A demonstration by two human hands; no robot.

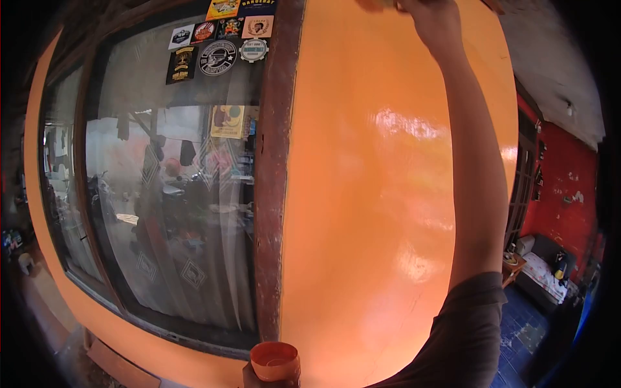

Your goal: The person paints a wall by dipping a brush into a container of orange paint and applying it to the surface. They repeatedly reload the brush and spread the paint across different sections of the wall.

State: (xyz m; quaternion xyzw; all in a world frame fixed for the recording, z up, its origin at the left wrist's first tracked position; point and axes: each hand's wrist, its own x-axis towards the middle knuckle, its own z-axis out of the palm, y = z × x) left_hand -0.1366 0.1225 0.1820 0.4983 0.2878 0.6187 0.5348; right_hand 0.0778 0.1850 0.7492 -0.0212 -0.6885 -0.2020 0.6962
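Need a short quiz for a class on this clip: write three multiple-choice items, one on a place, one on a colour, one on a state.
1. Where is the cup?
A. On the dark floor at the right
B. At the bottom edge of the view, in front of the wall
C. At the top edge of the view

2. What colour is the wall?
A. White
B. Blue
C. Orange

3. How is the right arm held?
A. Raised, with the right hand at the top edge of the view
B. Hanging down
C. Folded across the chest

Answers: 1 B, the cup shows low in the middle of the view, against the wall. 2 C, the glossy surface is orange all over. 3 A, the arm runs from the sleeve up to the top edge.
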